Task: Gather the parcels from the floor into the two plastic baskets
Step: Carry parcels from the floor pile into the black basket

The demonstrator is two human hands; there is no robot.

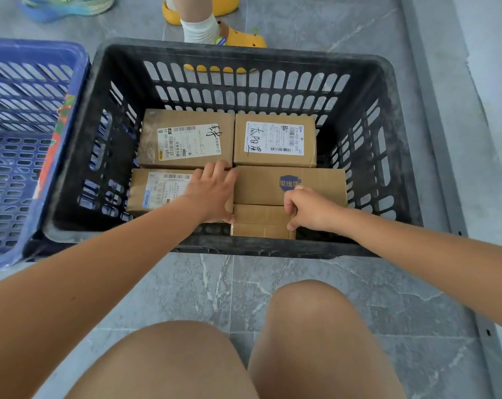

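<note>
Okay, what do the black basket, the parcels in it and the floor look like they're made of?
Black basket: moulded plastic, matte and scuffed, with slotted walls. Small parcel between the left hand and right hand, like its neighbours: brown corrugated cardboard, dull, with taped seams; three carry paper labels. Floor: grey veined tile, likely stone-look ceramic or marble, slightly glossy, with visible joints.

Single head-worn view, looking steeply down and forward, close over black basket (pixel 244 249), knees below

Grey marbled floor tiles (pixel 316 286); yellow clogs (pixel 244 37) with a white sock (pixel 199 30) beyond the far wall; bright blue-green trainer (pixel 65 5) at top left; pale wall base (pixel 486 116) along the right.
</note>
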